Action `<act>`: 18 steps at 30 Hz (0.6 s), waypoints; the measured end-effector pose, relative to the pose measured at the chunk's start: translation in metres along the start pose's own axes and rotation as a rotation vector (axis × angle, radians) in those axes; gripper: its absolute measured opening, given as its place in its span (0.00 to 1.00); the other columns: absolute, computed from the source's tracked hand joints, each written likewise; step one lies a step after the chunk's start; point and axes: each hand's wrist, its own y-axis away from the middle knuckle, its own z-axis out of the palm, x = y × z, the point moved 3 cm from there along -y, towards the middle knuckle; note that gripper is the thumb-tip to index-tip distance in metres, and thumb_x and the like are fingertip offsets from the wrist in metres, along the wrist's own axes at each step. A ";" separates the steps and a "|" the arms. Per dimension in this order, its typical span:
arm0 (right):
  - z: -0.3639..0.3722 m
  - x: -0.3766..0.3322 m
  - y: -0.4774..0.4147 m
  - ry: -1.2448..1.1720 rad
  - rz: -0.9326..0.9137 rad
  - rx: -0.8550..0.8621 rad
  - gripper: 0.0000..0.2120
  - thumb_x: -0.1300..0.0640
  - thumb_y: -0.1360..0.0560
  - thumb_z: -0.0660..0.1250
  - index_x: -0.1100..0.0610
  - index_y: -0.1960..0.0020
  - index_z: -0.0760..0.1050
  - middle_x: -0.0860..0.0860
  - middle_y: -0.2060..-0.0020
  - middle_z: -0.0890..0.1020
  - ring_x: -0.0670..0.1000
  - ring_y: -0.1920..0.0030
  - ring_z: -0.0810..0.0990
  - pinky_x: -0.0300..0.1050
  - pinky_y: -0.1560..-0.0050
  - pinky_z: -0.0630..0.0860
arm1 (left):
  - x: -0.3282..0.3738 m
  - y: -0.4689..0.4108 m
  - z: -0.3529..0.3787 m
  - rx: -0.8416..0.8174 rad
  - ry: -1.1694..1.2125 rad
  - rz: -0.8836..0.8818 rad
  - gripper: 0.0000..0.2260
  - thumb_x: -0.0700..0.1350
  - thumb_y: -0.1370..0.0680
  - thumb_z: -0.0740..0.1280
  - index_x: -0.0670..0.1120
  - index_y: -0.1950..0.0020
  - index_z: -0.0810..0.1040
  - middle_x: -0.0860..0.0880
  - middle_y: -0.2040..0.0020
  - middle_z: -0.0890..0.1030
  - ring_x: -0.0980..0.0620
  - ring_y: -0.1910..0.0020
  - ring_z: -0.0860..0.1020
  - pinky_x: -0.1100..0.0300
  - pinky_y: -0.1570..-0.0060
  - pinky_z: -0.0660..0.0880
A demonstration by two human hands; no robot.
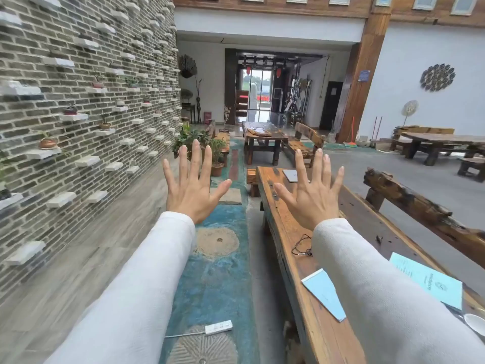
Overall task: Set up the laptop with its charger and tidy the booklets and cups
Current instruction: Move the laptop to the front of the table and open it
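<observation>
My left hand (193, 186) and my right hand (312, 193) are raised in front of me, palms away, fingers spread, holding nothing. Behind my right hand, a closed silver laptop (290, 176) lies at the far end of a long wooden table (286, 232). A thin black cable (301, 245) lies coiled on the table's middle. Two light-blue booklets lie nearer: one (324, 294) by the table's left edge, the other (430, 281) to the right, partly under my sleeve. A white cup's rim (476, 323) shows at the right edge.
A white power strip (218, 327) with its cord lies on the blue patterned floor strip left of the table. A rough wooden bench back (420, 214) runs along the table's right side. A brick wall with small shelves stands at left; potted plants (210, 151) and more tables stand farther ahead.
</observation>
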 end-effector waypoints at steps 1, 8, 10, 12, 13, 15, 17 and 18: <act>0.009 0.003 -0.010 0.006 -0.003 -0.003 0.40 0.26 0.23 0.41 0.45 0.18 0.35 0.60 0.19 0.41 0.61 0.19 0.40 0.69 0.24 0.35 | 0.004 -0.009 0.012 -0.012 -0.011 -0.007 0.38 0.71 0.22 0.41 0.52 0.21 0.31 0.50 0.22 0.27 0.46 0.23 0.29 0.33 0.28 0.35; 0.084 0.041 -0.102 -0.026 -0.026 0.013 0.41 0.26 0.23 0.44 0.43 0.19 0.33 0.61 0.19 0.41 0.61 0.19 0.41 0.69 0.25 0.36 | 0.022 -0.092 0.094 -0.047 0.033 -0.034 0.37 0.72 0.22 0.41 0.54 0.21 0.31 0.53 0.23 0.26 0.49 0.23 0.28 0.35 0.28 0.31; 0.105 0.052 -0.129 -0.030 -0.017 -0.002 0.41 0.26 0.23 0.44 0.44 0.19 0.33 0.61 0.19 0.42 0.62 0.19 0.42 0.69 0.25 0.36 | 0.025 -0.117 0.115 -0.068 0.047 -0.042 0.37 0.72 0.22 0.40 0.55 0.21 0.32 0.54 0.22 0.27 0.50 0.23 0.29 0.36 0.27 0.31; 0.122 0.058 -0.149 -0.025 -0.024 0.004 0.41 0.26 0.22 0.45 0.44 0.19 0.35 0.61 0.19 0.42 0.62 0.19 0.42 0.70 0.24 0.38 | 0.027 -0.135 0.132 -0.065 0.053 -0.052 0.37 0.72 0.22 0.40 0.55 0.21 0.32 0.53 0.21 0.29 0.49 0.23 0.30 0.36 0.27 0.32; 0.130 0.061 -0.159 -0.022 -0.031 0.013 0.41 0.27 0.22 0.45 0.45 0.18 0.36 0.62 0.19 0.42 0.62 0.19 0.43 0.70 0.24 0.39 | 0.027 -0.144 0.140 -0.061 0.051 -0.056 0.37 0.72 0.22 0.41 0.55 0.21 0.32 0.53 0.21 0.29 0.49 0.23 0.30 0.36 0.27 0.33; 0.147 0.065 -0.179 -0.013 -0.041 0.022 0.41 0.27 0.22 0.45 0.46 0.18 0.37 0.63 0.19 0.42 0.63 0.19 0.43 0.70 0.24 0.40 | 0.028 -0.162 0.157 -0.048 0.034 -0.048 0.37 0.71 0.21 0.42 0.54 0.20 0.32 0.53 0.22 0.28 0.48 0.23 0.29 0.35 0.27 0.33; 0.168 0.067 -0.196 0.000 -0.054 0.017 0.41 0.27 0.22 0.45 0.46 0.18 0.37 0.63 0.19 0.41 0.64 0.19 0.43 0.70 0.25 0.39 | 0.026 -0.180 0.176 -0.033 0.009 -0.047 0.37 0.70 0.21 0.43 0.54 0.20 0.33 0.52 0.22 0.27 0.47 0.23 0.29 0.35 0.27 0.34; 0.179 0.067 -0.204 0.005 -0.062 0.011 0.41 0.27 0.23 0.44 0.47 0.18 0.38 0.63 0.19 0.41 0.64 0.19 0.43 0.69 0.24 0.39 | 0.023 -0.191 0.185 -0.030 0.001 -0.057 0.37 0.70 0.21 0.43 0.54 0.20 0.33 0.51 0.22 0.27 0.46 0.23 0.29 0.35 0.27 0.34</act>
